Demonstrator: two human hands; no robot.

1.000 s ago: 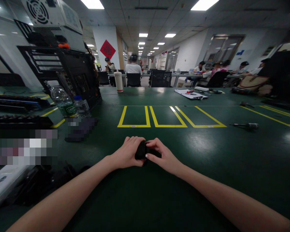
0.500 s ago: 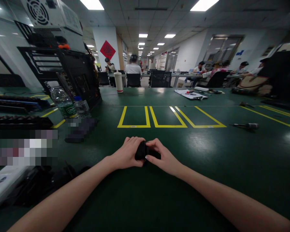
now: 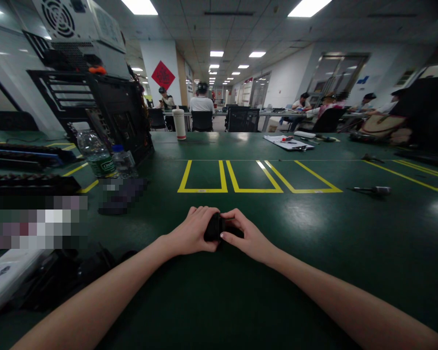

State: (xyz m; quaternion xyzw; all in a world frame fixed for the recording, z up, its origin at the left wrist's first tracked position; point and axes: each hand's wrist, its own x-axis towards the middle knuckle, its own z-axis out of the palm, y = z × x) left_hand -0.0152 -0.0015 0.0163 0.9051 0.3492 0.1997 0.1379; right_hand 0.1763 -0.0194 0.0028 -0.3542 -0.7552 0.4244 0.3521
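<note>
A small dark, blocky object (image 3: 213, 228) is held low over the green table (image 3: 219, 301), in the middle of the view. I cannot make out its kind. My left hand (image 3: 194, 230) wraps round its left side, with the thumb below and the fingers over the top. On the other side, the thumb and fingertips of my right hand (image 3: 248, 236) close on the object's right edge. Shadow fills the gap inside the right hand's curled fingers. Beyond the hands, yellow tape outlines (image 3: 202, 190) mark the tabletop.
Left stand a black computer case (image 3: 120, 116), a large water bottle (image 3: 95, 153) and a smaller blue-capped bottle (image 3: 124, 163). A screwdriver (image 3: 375, 190) lies to the right. Farther back are a clipboard (image 3: 286, 143) and a white cup (image 3: 179, 124). Several people sit at distant tables.
</note>
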